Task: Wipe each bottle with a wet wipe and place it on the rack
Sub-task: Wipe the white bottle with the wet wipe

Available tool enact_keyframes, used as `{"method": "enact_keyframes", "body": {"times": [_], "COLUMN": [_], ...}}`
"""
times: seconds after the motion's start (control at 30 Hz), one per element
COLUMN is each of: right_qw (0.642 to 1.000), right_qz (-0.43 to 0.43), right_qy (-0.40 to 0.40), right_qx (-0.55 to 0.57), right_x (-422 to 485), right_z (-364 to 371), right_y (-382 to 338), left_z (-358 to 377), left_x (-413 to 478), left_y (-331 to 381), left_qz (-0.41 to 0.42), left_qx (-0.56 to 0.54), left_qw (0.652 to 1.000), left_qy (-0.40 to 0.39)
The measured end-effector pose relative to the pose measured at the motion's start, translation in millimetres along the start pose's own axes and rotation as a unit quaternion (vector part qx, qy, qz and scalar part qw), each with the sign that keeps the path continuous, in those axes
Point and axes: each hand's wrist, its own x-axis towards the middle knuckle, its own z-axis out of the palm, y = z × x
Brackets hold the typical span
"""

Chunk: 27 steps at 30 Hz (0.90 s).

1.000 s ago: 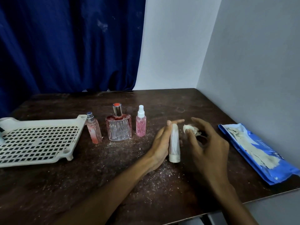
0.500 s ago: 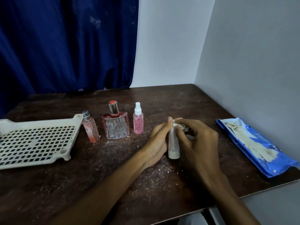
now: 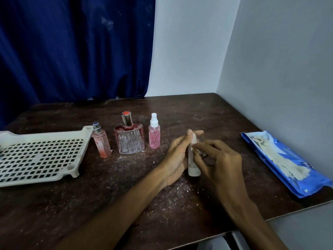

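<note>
While wiping, reaches in over near edge of dark table [image 3: 108,204] with both forearms. Braces white bottle [image 3: 192,166] with left hand [image 3: 175,157]: fingers straight along its left side, thumb up near the cap, without curling round it. Likely placed so to stop tipping under the rub. Pinches crumpled wet wipe [image 3: 197,150] in right hand [image 3: 219,165], fingertips bent, and presses it to upper right side of bottle, just below cap.

Finds bottle between the two hands, right of table's middle, base apparently on the surface and nearer the wearer. Long axis near vertical, cap end up and tipped slightly away. Not yet on rack.

Beyond, to left, in a row and all upright:
- pink spray bottle [image 3: 154,138]
- square perfume bottle [image 3: 129,141]
- slim pink bottle [image 3: 101,143]

Stand apart from one another, probably queued for the same wipe.

Further left: white rack [image 3: 45,135], slim bottle just beside its corner.

Right, by wall: blue wipes pack [image 3: 288,165], lying flat, handy to the wiping hand.

Farthest: blue curtain [image 3: 72,51], pale wall [image 3: 270,69].
</note>
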Motion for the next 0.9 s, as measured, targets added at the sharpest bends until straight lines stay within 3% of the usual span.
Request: {"method": "enact_keyframes", "body": {"times": [0.17,0.9], "right_qw": [0.999,1.000], "right_qz": [0.019,0.026], "right_qy": [0.026,0.004], "right_qx": [0.002,0.013], "right_x": [2.4,-22.2], "right_z": [0.5,4.9], "right_y": [6.8,12.3], "left_z": [1.7,-0.1], "left_x": [0.6,1.8], "left_y": [-0.4,-2.5], "left_qz": [0.005,0.017], "left_qx": [0.000,-0.010], "left_qw": [1.000,0.999], "left_qy": [0.004,0.028]}}
